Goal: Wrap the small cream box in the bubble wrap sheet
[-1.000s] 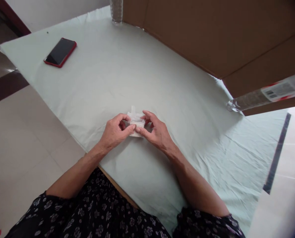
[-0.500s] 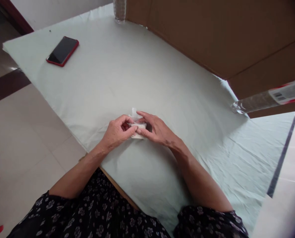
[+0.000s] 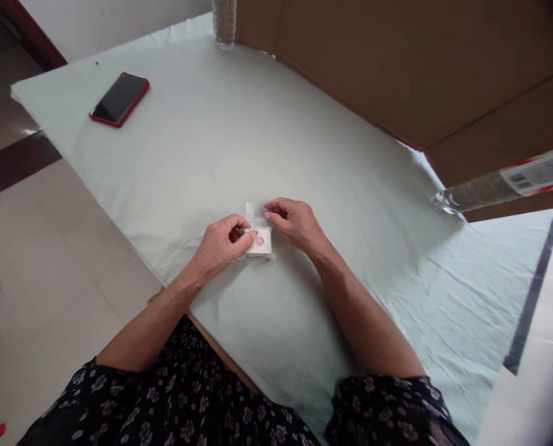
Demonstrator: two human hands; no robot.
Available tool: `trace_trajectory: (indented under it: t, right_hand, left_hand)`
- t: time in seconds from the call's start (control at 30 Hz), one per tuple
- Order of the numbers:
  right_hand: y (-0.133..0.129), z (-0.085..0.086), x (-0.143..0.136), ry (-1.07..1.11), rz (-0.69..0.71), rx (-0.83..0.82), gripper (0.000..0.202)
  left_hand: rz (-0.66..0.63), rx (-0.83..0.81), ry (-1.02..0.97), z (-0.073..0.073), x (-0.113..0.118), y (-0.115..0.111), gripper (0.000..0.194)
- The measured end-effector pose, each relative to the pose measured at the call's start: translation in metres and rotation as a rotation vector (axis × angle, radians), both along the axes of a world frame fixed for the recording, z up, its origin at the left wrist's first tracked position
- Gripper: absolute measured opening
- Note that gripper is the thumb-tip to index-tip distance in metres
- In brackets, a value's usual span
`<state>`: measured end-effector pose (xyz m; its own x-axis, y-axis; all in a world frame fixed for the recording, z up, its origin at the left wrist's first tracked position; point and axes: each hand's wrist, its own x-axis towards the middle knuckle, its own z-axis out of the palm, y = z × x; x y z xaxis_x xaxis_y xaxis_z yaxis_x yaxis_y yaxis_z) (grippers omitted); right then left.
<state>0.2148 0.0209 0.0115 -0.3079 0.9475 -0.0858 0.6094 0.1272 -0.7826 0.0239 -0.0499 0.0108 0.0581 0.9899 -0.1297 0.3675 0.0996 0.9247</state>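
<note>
A small white packet (image 3: 262, 243) with a reddish round print lies on the pale green cloth, low in the centre. Clear plastic wrapping (image 3: 256, 221) sticks out from its far side, with a whitish tab at the end. My left hand (image 3: 224, 243) pinches the packet's left edge between thumb and fingers. Just beyond the packet's upper right corner, my right hand (image 3: 295, 224) has its thumb and fingertips close together at the edge of the plastic. Whether they hold the film is too small to tell.
A phone in a red case (image 3: 120, 99) lies at the table's far left. A large brown cardboard box (image 3: 373, 68) stands at the back right, with a clear bottle (image 3: 224, 23) at its left and a labelled one (image 3: 494, 189) at its right.
My right hand has moved off the packet's front to the upper right, uncovering the printed face. The packet now lies flatter. My left hand keeps its pinch.
</note>
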Motion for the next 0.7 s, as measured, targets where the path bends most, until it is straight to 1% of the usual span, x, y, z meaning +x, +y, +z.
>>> trace_trajectory:
  t: [0.17,0.3,0.47,0.57,0.63,0.7]
  right_hand:
    - [0.008,0.01,-0.009,-0.099,0.11,-0.086,0.008]
    - [0.01,0.012,-0.01,-0.143,0.141,-0.14,0.005]
    - [-0.001,0.016,0.0,-0.033,0.158,-0.143,0.013]
    - [-0.01,0.018,0.007,0.041,0.132,-0.154,0.015]
    - [-0.013,0.017,0.011,0.081,0.108,-0.176,0.017]
    - [-0.015,0.014,0.012,0.113,0.091,-0.192,0.018]
  left_hand:
    - [-0.014,-0.013,-0.016,0.001,-0.001,0.001,0.02]
    - [-0.035,-0.016,-0.021,0.003,-0.003,0.003,0.021]
    - [-0.128,-0.057,-0.032,0.006,-0.007,0.011,0.023]
    - [-0.175,-0.047,-0.018,0.006,-0.006,0.013,0.024]
    - [-0.157,-0.01,0.018,0.005,-0.004,0.014,0.024]
    - [-0.113,0.022,0.052,0.004,-0.002,0.014,0.027]
